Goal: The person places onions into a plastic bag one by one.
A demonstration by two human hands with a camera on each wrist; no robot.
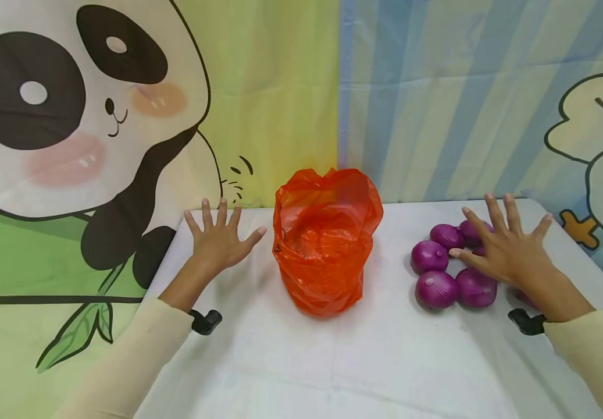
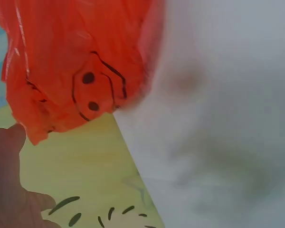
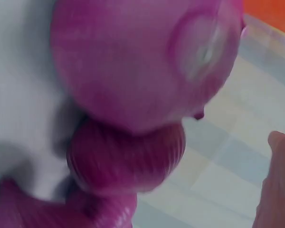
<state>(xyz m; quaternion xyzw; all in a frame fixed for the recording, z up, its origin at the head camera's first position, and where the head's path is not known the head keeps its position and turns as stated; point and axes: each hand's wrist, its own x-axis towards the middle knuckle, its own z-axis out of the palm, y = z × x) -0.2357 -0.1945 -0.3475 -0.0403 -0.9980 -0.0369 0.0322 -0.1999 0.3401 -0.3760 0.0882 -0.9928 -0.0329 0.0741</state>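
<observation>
With left hand (image 1: pixel 216 245) and right hand (image 1: pixel 514 253) spread, I'd pinch the flimsy-looking bag (image 1: pixel 323 291) by its rim (image 1: pixel 353 177) and cup the likely firm, slick onions (image 1: pixel 436 289).

From table (image 1: pixel 327 366) centre, blocked at twelve o'clock by bag (image 1: pixel 322 273), with backdrop (image 1: pixel 280 87) behind; at two by clustered onions (image 1: pixel 437 289), partly screened by right hand (image 1: pixel 516 250). Passable at six and between bag and onions; tight at ten, beside left hand (image 1: pixel 219 243).

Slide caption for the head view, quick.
Left hand spread beside a red plastic bag, right hand spread by purple onions on a white table.
</observation>
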